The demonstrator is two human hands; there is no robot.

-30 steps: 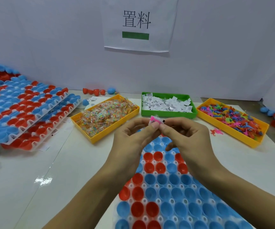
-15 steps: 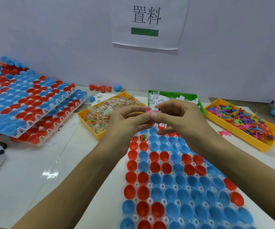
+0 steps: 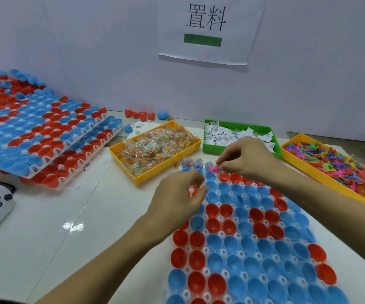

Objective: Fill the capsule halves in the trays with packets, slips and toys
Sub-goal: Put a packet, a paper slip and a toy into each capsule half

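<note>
Capsule halves, red and blue plastic cups [image 3: 238, 244], sit mouth-up in a clear moulded tray [image 3: 222, 234] on the white table [image 3: 45, 238], most of them hollow, a few at the far end stuffed. The right hand [image 3: 246, 160] pinches a small pink plastic toy [image 3: 214, 169] just above that far row. The left hand [image 3: 177, 200] curls its fingers over a red cup near the tray's left edge, blurred. Beyond lie a yellow bin of clear confetti packets [image 3: 155, 150], a green bin of white paper slips [image 3: 238, 137] and a yellow bin of coloured toys [image 3: 335, 167]; stacked filled trays [image 3: 41, 132] lean at the left under a white wall sign [image 3: 205, 29].
</note>
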